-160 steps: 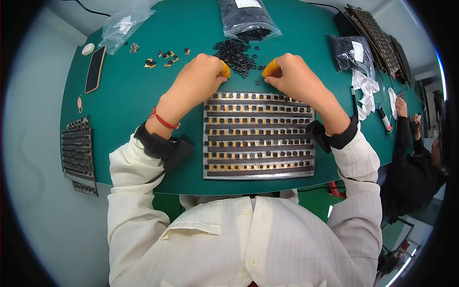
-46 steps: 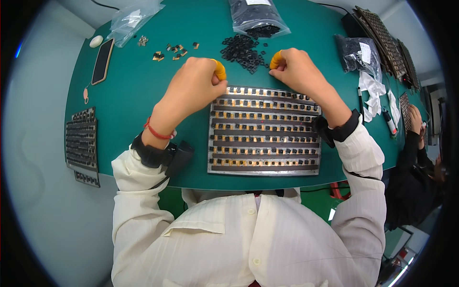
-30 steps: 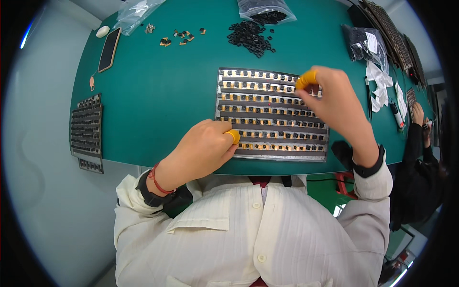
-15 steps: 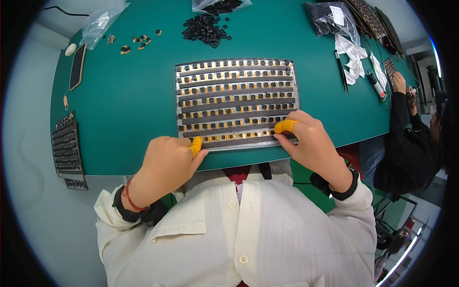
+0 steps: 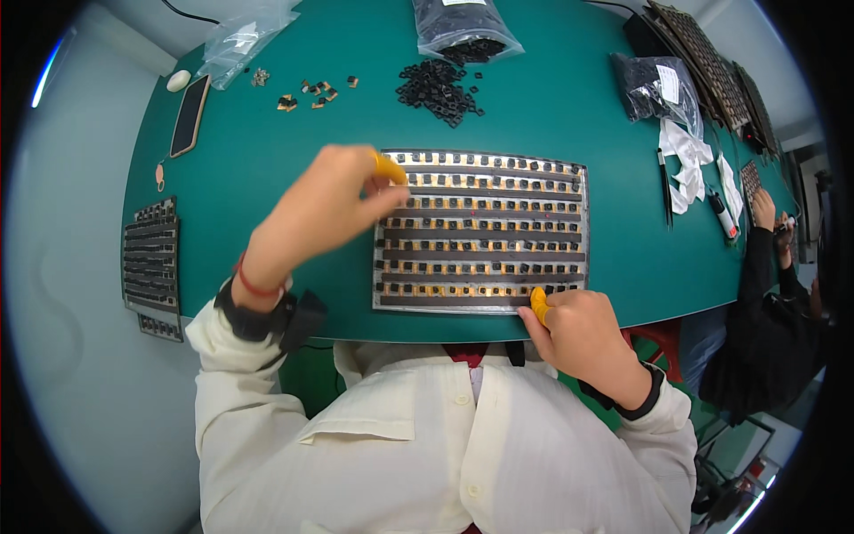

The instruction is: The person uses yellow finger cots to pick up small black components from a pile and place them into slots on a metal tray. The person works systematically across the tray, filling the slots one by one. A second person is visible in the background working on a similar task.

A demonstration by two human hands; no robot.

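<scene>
A flat metal tray [image 5: 480,310] lies before me on the green table, with rows of small black square parts on gold-coloured pieces and dark strips between the rows. My left hand [image 5: 334,191] is over the tray's far left corner, its fingers bent and blurred; a yellow finger cot covers one fingertip. Whether that hand holds anything is unclear. At the near right edge, my right hand [image 5: 583,329] has its thumb and yellow-capped index finger close together at the nearest row. Whatever lies between those fingertips is hidden.
Beyond the tray lie a heap of black square parts [image 5: 438,93] and an open plastic bag [image 5: 463,27]. Loose gold-and-black pieces [image 5: 320,91], a phone [image 5: 190,116] and another tray [image 5: 151,258] are left. Tweezers [image 5: 664,187], white tissue [image 5: 685,165] and a co-worker [image 5: 765,338] are right.
My left hand has gone from the tray's near left edge to its far left corner. My right hand stays on the nearest row. The whole view has shifted.
</scene>
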